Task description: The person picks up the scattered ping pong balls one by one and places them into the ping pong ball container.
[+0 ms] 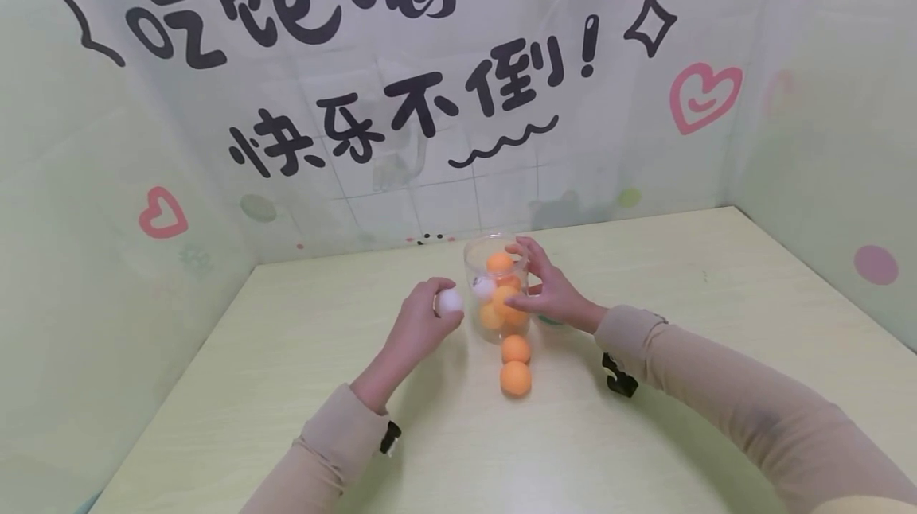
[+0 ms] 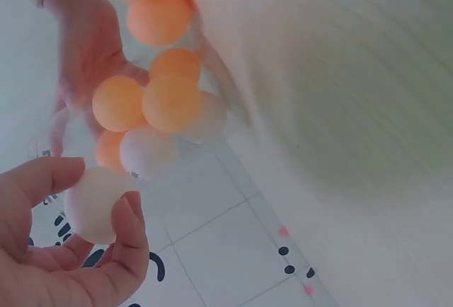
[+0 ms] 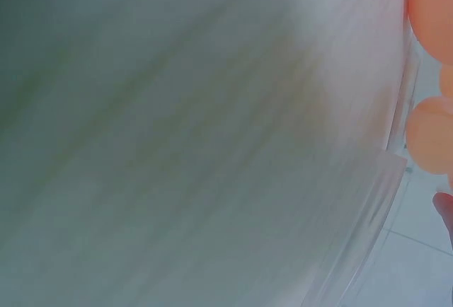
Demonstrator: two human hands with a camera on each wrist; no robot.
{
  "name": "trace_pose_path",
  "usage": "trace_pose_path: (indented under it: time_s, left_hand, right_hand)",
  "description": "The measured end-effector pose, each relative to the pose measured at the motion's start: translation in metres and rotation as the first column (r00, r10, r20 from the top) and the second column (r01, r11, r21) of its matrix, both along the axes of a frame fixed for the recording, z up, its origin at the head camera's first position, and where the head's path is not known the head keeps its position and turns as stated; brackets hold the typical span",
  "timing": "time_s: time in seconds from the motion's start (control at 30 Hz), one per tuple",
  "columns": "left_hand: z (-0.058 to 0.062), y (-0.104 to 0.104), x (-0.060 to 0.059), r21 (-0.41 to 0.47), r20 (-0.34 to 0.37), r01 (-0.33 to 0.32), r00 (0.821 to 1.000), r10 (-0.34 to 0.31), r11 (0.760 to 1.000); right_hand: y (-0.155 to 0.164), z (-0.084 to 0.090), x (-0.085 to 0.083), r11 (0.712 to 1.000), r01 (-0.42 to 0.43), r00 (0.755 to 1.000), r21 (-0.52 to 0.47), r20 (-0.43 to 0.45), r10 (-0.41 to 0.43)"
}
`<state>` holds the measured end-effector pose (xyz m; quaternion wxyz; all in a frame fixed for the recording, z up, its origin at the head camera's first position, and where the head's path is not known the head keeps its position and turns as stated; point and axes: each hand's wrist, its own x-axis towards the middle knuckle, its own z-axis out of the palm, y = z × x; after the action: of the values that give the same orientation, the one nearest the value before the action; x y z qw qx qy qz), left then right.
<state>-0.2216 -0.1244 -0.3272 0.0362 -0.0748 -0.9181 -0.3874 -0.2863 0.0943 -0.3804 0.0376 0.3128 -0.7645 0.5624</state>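
Observation:
Between its thumb and fingers my left hand (image 1: 423, 321) pinches a white ping-pong ball (image 1: 450, 301), held just left of a clear plastic jar (image 1: 469, 259). In the left wrist view the white ball (image 2: 92, 204) shows plainly in the fingertips. Orange and white ping-pong balls (image 1: 493, 315) fill much of the upright jar. My right hand (image 1: 557, 295) grips the jar from its right side, fingers near the rim and thumb across the front. In the right wrist view only a fingertip (image 3: 444, 204) shows at the edge.
In front of the jar, two orange balls (image 1: 516, 379) sit in a line on the pale wooden table (image 1: 322, 339). Part of a green object (image 1: 550, 320) shows beneath the right hand. A printed white curtain (image 1: 430, 204) stands behind the table, with further panels at both sides.

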Motion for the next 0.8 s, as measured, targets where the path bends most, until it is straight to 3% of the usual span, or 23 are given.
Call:
trace_pose_path:
  time_s: [0.17,0.5,0.8]
  left_hand:
    - [0.008,0.001,-0.002,0.079,-0.054,-0.016,0.998,0.02,0.997]
    - [0.025,0.006,-0.005,0.157,-0.16,-0.04,0.985,0.065,0.987]
    - [0.038,0.015,-0.008,0.158,-0.207,0.022,0.978,0.011,0.987]
  right_hand:
    - [0.0,0.0,0.001,1.0,0.006,1.0,0.011,0.006,-0.006]
    - [-0.001,0.0,0.0,1.0,-0.001,1.0,0.005,0.001,0.001]
    - [0.0,-0.001,-0.001,1.0,0.006,1.0,0.01,-0.005,-0.006]
